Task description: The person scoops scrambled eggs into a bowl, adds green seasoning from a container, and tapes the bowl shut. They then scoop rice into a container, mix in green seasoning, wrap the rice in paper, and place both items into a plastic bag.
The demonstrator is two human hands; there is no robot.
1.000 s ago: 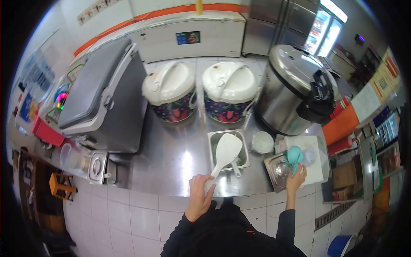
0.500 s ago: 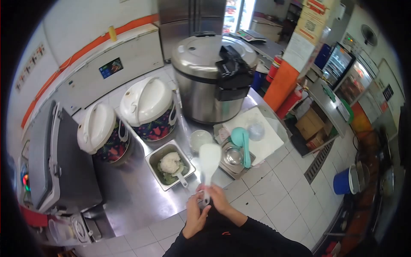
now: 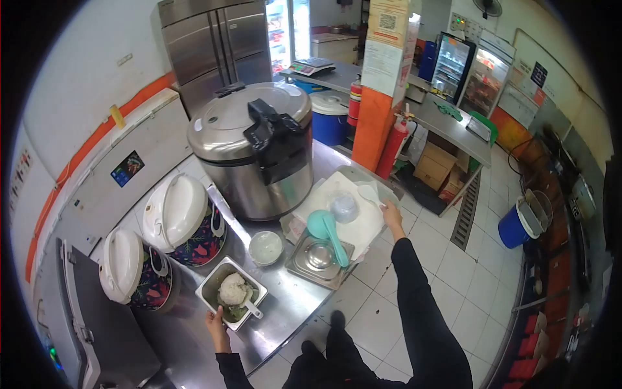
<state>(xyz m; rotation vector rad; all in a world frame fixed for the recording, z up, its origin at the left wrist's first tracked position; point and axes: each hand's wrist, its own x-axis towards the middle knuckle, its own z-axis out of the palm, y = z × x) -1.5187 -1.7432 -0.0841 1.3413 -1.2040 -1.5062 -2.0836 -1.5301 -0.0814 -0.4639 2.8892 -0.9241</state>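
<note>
My left hand (image 3: 218, 329) is at the near left edge of a square metal container (image 3: 208, 290), its fingers curled at the rim. Inside the container lie a pale lump of rice (image 3: 232, 288), something green, and a white-handled scoop (image 3: 254, 310). Stretched out to the right, my right hand (image 3: 391, 215) is closed on a white paddle (image 3: 370, 193) over the white sheet at the table's right side. Beside the paddle is a clear plastic bowl (image 3: 344, 207). A turquoise ladle (image 3: 332, 236) rests on a metal tray with lid (image 3: 313, 277).
A large steel cooker (image 3: 259, 188) stands at the back of the metal table (image 3: 285, 295). Two flowered rice cookers (image 3: 184, 217) and a dark open box (image 3: 107, 324) are on the left. A small bowl (image 3: 266, 247) sits mid-table. An orange pillar (image 3: 372, 129) rises beyond.
My hands have parted: the left has moved to the metal container, and the right has carried the white paddle out to the right. The view has swung to the right.
</note>
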